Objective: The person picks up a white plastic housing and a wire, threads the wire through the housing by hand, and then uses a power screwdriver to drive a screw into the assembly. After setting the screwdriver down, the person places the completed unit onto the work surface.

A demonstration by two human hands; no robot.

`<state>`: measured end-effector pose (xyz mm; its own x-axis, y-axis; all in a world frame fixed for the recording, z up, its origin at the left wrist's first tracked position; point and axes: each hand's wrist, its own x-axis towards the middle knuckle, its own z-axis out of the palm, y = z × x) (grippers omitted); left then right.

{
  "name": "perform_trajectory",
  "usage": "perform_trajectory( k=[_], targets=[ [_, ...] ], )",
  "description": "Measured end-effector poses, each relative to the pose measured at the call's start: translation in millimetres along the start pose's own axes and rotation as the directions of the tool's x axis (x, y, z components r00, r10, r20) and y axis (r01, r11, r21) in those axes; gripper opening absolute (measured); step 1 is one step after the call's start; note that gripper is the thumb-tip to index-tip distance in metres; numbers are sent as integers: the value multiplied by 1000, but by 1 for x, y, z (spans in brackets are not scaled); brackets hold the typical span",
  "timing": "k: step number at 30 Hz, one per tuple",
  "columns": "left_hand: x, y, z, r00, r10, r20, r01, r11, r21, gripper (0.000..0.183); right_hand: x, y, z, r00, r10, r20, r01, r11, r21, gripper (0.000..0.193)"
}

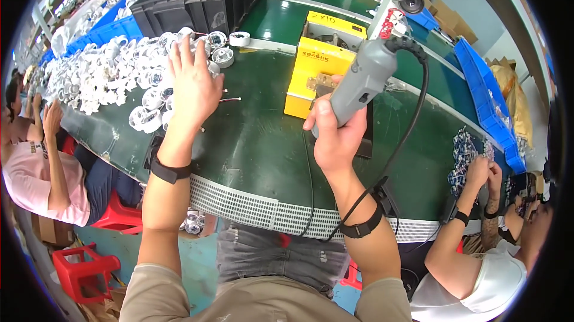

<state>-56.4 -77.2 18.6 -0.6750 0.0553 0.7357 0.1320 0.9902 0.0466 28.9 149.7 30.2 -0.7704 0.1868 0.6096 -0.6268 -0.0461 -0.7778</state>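
My right hand (341, 139) is wrapped round a grey electric screwdriver (365, 74), whose black cord loops down to the right. The tool's lower end is at the front of a yellow screw feeder box (323, 62); its tip is hidden behind my hand. My left hand (199, 86) reaches over a heap of white round plastic housings (154, 77), fingers stretched out and palm down. Its fingertips are over the housings at the heap's right edge; whether they touch one I cannot tell. Several short wires with small connectors stick out beside that hand.
Small white parts (95, 86) are piled on the green bench (257, 148). Behind them stands a black crate (203, 8) of white pieces. A blue tray (487, 104) is at the right. One co-worker (51, 172) sits left; others (472, 250) sit right, one handling wires.
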Motion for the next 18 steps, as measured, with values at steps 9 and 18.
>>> perform_trajectory(
  k=[9,18],
  targets=[
    [-7,2,18,962,-55,267,43,998,50,62,-2,10,0,999,16,43,-12,996,-85,38],
    [-12,31,13,987,140,82,-96,910,-403,35,-5,19,2,986,98,137,-104,994,39,50]
  ],
)
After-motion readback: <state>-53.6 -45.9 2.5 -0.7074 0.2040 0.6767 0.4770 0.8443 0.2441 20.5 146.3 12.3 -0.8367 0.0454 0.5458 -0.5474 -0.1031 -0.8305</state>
